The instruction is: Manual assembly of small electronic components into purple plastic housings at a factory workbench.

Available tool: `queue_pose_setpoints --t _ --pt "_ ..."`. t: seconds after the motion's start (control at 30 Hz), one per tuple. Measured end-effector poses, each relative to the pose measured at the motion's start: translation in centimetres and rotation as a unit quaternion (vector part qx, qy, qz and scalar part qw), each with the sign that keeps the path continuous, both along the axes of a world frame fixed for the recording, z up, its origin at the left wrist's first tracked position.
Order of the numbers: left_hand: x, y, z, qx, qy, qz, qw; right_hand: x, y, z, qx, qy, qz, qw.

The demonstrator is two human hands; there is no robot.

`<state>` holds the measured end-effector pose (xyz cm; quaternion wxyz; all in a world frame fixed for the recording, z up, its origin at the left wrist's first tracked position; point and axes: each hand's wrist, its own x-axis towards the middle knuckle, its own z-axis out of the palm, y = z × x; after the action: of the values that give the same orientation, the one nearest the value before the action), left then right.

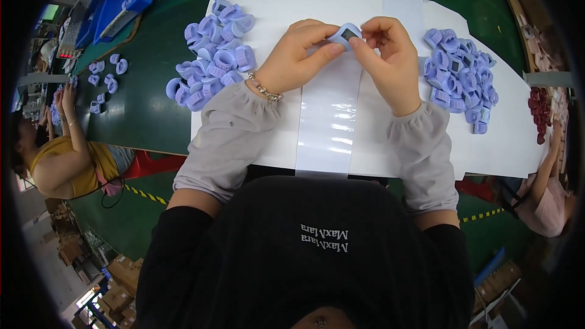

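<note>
Over the white work surface, near its far middle, I hold a lavender-blue digital watch with a dark rectangular display and a curved band. The fingers of my left hand, with a beaded bracelet at the wrist, pinch its left side. From the other side my right hand grips it, thumb against the edge by the display and the other fingers curled. A heap of similar lavender watches lies left of my left hand. Another heap of watches lies right of my right hand, a few of them showing dark displays.
White sheets cover my table, with a glossy strip down the middle. To the left, a person works near several scattered lavender watches; a blue tray stands beyond. At far right, another person reaches toward dark red pieces.
</note>
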<state>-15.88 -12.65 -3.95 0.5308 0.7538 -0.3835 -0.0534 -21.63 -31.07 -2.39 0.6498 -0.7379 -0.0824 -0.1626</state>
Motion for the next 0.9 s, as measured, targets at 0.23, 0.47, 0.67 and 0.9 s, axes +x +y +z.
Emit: queue_pose_setpoints --t 0.23,0.47,0.67,0.9 --pt "-0.6 -0.6 0.5 -0.059 -0.088 -0.014 0.994 -0.9 0.2 2.8 0.094 0.155 0.056 0.982" --pt "0.4 3.2 3.1 0.129 -0.266 0.184 0.938 -4.1 -5.1 1.7 -0.147 0.048 -0.195 0.969" --pt "1.7 9.9 4.6 0.386 -0.242 0.395 0.798 -6.7 -13.5 3.7 -0.25 0.041 -0.463 0.85" --pt "1.8 8.4 4.1 0.298 -0.248 0.322 0.864 -3.4 -7.6 4.1 -0.277 -0.096 -0.269 0.917"
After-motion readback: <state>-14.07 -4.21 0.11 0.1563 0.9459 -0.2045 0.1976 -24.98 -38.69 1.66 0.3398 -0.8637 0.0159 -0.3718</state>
